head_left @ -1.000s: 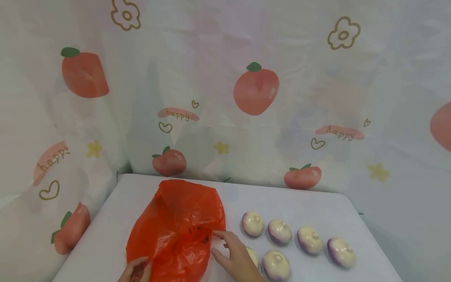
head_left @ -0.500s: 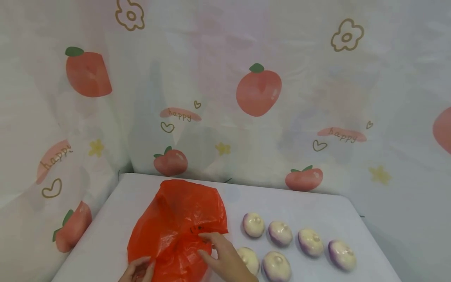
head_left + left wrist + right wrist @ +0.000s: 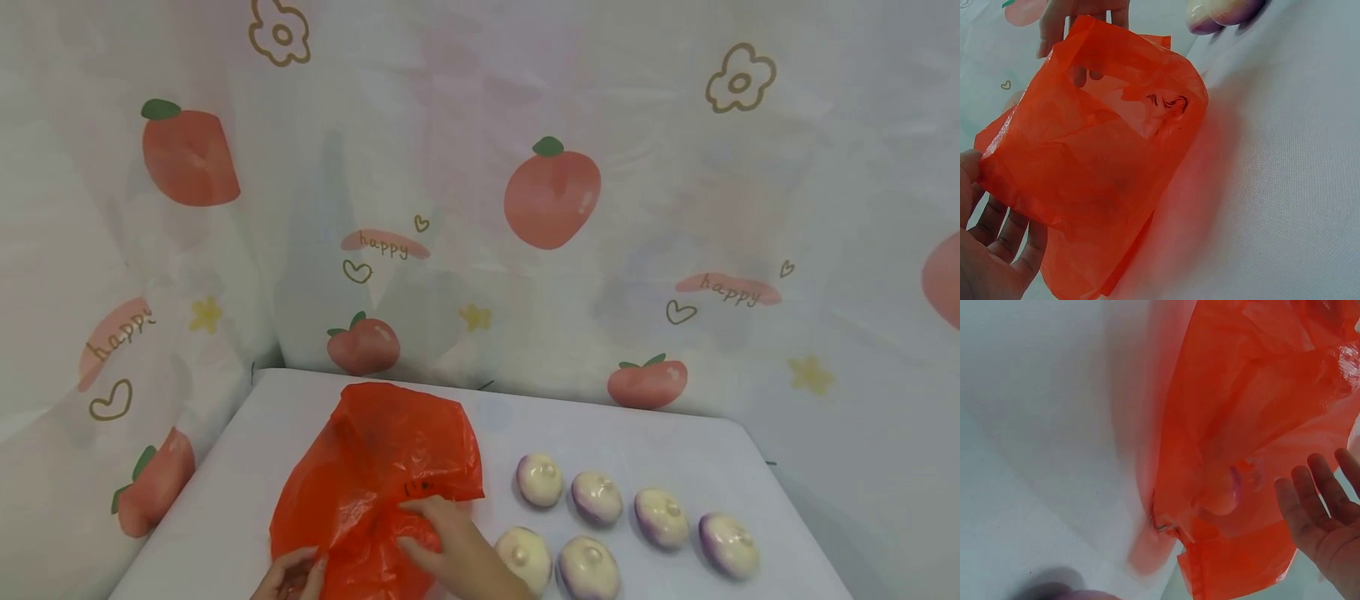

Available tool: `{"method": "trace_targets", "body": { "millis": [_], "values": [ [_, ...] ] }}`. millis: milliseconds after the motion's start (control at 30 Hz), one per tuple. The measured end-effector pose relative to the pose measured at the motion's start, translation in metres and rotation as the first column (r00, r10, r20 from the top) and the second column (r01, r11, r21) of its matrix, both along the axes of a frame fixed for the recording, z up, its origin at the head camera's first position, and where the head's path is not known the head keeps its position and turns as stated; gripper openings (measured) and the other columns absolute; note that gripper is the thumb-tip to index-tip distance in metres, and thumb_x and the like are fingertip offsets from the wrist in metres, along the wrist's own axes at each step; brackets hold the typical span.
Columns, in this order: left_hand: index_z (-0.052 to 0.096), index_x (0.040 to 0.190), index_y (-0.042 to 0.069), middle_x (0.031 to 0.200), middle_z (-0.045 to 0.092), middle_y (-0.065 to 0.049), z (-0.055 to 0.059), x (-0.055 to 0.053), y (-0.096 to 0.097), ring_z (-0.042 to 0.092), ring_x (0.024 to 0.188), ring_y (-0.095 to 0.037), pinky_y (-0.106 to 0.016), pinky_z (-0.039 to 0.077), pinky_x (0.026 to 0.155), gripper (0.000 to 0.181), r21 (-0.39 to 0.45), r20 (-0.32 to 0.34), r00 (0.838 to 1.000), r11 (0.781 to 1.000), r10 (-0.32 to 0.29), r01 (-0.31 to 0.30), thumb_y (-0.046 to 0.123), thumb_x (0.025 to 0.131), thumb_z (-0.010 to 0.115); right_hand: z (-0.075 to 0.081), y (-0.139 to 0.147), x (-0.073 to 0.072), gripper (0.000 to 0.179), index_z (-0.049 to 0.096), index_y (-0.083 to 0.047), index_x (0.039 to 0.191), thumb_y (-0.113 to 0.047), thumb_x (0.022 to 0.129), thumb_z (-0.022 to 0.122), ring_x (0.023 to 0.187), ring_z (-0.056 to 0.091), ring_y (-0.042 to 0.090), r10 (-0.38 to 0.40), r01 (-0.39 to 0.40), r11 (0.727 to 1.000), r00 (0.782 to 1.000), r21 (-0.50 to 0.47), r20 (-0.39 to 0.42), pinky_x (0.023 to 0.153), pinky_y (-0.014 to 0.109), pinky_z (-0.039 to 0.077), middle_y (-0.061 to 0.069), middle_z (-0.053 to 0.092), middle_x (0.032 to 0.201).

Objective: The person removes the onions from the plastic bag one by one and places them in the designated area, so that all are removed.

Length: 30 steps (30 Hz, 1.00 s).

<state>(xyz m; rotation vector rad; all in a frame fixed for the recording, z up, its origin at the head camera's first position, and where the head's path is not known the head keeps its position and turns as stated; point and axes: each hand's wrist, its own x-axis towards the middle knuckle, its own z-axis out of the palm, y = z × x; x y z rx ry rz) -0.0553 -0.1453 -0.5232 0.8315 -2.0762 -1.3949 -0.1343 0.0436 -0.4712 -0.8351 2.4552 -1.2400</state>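
A crumpled red plastic bag (image 3: 390, 442) with black printed marks lies on the left part of the white table. My left hand (image 3: 288, 575) pinches the bag's near left edge between thumb and fingers, seen too in the left wrist view, where the hand (image 3: 1000, 256) is at the lower left. Over the bag's right side, my right hand (image 3: 461, 546) has its fingers apart; in the right wrist view the hand (image 3: 1329, 525) shows loosely extended fingers by the bag. Through the red film there, a pale round shape with a purple edge (image 3: 1221, 490) shows faintly.
Several white-and-purple round bulbs with a small knob stand in two rows right of the bag, among them a back-left bulb (image 3: 539, 481) and a far-right bulb (image 3: 728, 546). A fruit-printed cloth (image 3: 547, 317) hangs behind the white table (image 3: 622, 433).
My right hand has moved left across the bag, leaving its right edge and uncovering a front bulb. The left hand stays at the bag's near left edge.
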Motion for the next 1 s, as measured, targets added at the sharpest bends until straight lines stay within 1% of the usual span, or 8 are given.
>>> {"method": "trace_targets", "body": {
  "millis": [133,200,367,500,667,800,867,1000],
  "values": [
    [0.064,0.099,-0.003,0.082,0.065,-0.012,-0.001,0.0,0.0,0.057,0.059,-0.009,-0.021,0.049,0.051,0.014,0.001,-0.016,1.0,1.0,-0.002,0.002,0.0,0.086,0.065,-0.001,-0.005,-0.002,0.038,0.054,-0.032,0.125,-0.048,0.091,0.055,0.106,0.051,0.009,0.027,-0.027,1.0,0.999,0.006,0.027,0.088,0.033,0.046,-0.018,0.052,0.117],
    [0.064,0.098,-0.003,0.081,0.065,-0.013,0.0,0.001,0.0,0.057,0.059,-0.009,-0.021,0.048,0.051,0.013,0.001,-0.028,1.0,1.0,0.002,-0.002,0.0,0.085,0.065,0.0,-0.008,-0.003,0.037,0.055,-0.031,0.124,-0.046,0.091,0.057,0.105,0.051,0.01,0.032,-0.033,0.999,0.999,0.024,0.023,0.087,0.031,0.047,-0.017,0.051,0.117],
    [0.064,0.097,-0.002,0.081,0.065,-0.013,0.003,0.001,0.001,0.058,0.06,-0.013,-0.02,0.049,0.052,0.012,0.006,-0.014,1.0,1.0,0.008,-0.008,0.0,0.086,0.064,0.003,-0.012,-0.004,0.038,0.056,-0.028,0.124,-0.045,0.09,0.059,0.105,0.051,0.011,0.026,-0.025,0.997,1.0,0.079,-0.002,0.087,0.031,0.047,-0.014,0.048,0.119],
    [0.063,0.099,-0.002,0.081,0.065,-0.014,0.004,0.001,0.002,0.059,0.06,-0.017,-0.021,0.049,0.052,0.012,0.015,0.006,1.0,1.0,0.0,0.0,0.0,0.087,0.063,0.006,-0.016,-0.004,0.04,0.057,-0.024,0.124,-0.045,0.09,0.059,0.103,0.052,0.011,0.038,-0.035,0.994,0.999,0.104,-0.022,0.085,0.029,0.048,-0.014,0.05,0.117],
    [0.064,0.098,-0.001,0.081,0.065,-0.013,0.004,0.001,0.002,0.059,0.06,-0.016,-0.022,0.049,0.052,0.012,0.021,-0.005,1.0,1.0,-0.003,0.003,0.0,0.087,0.062,0.009,-0.023,-0.004,0.039,0.057,-0.024,0.124,-0.043,0.09,0.06,0.1,0.051,0.008,0.068,-0.06,0.992,0.995,0.108,-0.07,0.082,0.026,0.047,-0.017,0.052,0.111],
    [0.065,0.096,-0.002,0.079,0.065,-0.012,0.006,0.002,0.002,0.057,0.058,-0.012,-0.021,0.048,0.051,0.011,0.005,-0.03,1.0,1.0,0.009,-0.008,-0.001,0.086,0.064,0.01,-0.028,-0.005,0.039,0.055,-0.03,0.126,-0.04,0.089,0.063,0.1,0.052,0.007,0.079,-0.079,0.991,0.997,0.105,-0.001,0.081,0.028,0.049,-0.018,0.053,0.112],
    [0.065,0.096,-0.002,0.079,0.065,-0.012,0.007,0.002,0.002,0.057,0.058,-0.01,-0.02,0.048,0.051,0.01,0.002,-0.033,0.999,1.0,0.013,-0.013,0.0,0.086,0.064,0.01,-0.03,-0.006,0.039,0.055,-0.03,0.125,-0.038,0.088,0.064,0.097,0.053,0.007,0.09,-0.092,0.989,0.996,0.115,0.024,0.08,0.029,0.05,-0.017,0.055,0.111],
    [0.065,0.097,-0.002,0.08,0.065,-0.012,0.006,0.002,0.001,0.058,0.059,-0.011,-0.02,0.049,0.052,0.011,0.003,-0.026,1.0,1.0,0.01,-0.01,0.0,0.086,0.064,0.007,-0.035,-0.009,0.041,0.057,-0.025,0.124,-0.038,0.086,0.066,0.091,0.053,0.005,0.101,-0.106,0.974,0.994,0.199,0.032,0.078,0.028,0.051,-0.013,0.056,0.107]
  ]
}}
